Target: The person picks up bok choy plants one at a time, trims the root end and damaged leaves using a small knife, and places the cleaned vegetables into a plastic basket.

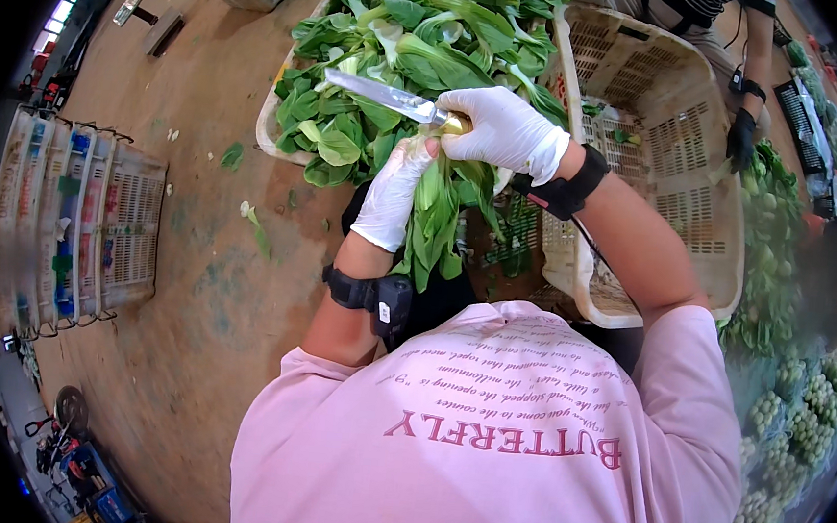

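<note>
In my white-gloved right hand [509, 131] is a knife [381, 93], its shiny blade pointing left above the heap. My left hand [394, 193], also gloved in white, is closed around a bok choy [429, 225] whose green leaves hang down toward my lap. The base of that bok choy is up by the knife handle, where the two hands meet; the fingers partly hide it. Just beyond both hands, a pale crate [270, 130] is heaped with loose bok choy [397, 39].
To the right stands a large pale plastic basket [674, 198] with a few leaf scraps inside. Beyond it, a co-worker's dark-gloved hand [741, 139] is beside piled greens [766, 240]. Stacked crates [131, 224] stand at left. Leaf bits [256, 229] lie on the brown floor [186, 342].
</note>
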Demonstrator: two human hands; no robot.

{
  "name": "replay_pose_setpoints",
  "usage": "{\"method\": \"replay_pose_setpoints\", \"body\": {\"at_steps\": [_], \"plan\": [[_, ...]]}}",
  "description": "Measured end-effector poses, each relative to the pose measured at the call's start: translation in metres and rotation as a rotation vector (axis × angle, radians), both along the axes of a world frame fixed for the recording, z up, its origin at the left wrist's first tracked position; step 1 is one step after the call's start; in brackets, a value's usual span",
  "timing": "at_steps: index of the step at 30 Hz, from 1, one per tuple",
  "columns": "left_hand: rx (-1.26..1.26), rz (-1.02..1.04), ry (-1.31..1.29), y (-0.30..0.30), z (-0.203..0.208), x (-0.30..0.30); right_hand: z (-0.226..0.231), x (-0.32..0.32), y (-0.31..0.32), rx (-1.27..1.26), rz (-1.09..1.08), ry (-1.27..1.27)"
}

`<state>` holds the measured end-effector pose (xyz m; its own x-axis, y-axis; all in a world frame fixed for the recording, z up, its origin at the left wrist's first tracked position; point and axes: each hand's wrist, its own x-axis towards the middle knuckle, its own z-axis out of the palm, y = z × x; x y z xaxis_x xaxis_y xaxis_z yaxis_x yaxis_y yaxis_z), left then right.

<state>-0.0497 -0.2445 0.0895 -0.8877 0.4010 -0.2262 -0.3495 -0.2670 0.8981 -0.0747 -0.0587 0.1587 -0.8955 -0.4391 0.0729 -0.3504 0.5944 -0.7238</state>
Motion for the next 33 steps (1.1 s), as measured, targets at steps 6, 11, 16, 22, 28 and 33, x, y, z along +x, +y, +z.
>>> {"method": "replay_pose_setpoints", "body": {"at_steps": [6,11,16,22,28,33], "plan": [[0.53,-0.247,-0.172,-0.03,0.017,-0.001,0.019,-0.049,0.023,-0.29,-0.201,-0.018],[0.437,0.068,-0.056,-0.023,0.019,-0.004,0.021,-0.05,0.026,-0.283,-0.298,0.302],[0.349,0.154,-0.079,-0.005,0.021,0.004,-0.015,0.007,-0.007,-0.241,0.048,-0.151],[0.244,-0.042,-0.103,-0.006,0.032,0.008,-0.01,0.008,0.019,-0.392,0.112,-0.392],[0.159,-0.107,-0.121,-0.004,0.026,0.012,-0.004,0.012,0.031,-0.182,0.126,-0.147],[0.302,-0.387,-0.201,-0.024,0.034,0.006,-0.016,-0.004,0.058,-0.256,0.133,-0.277]]}}
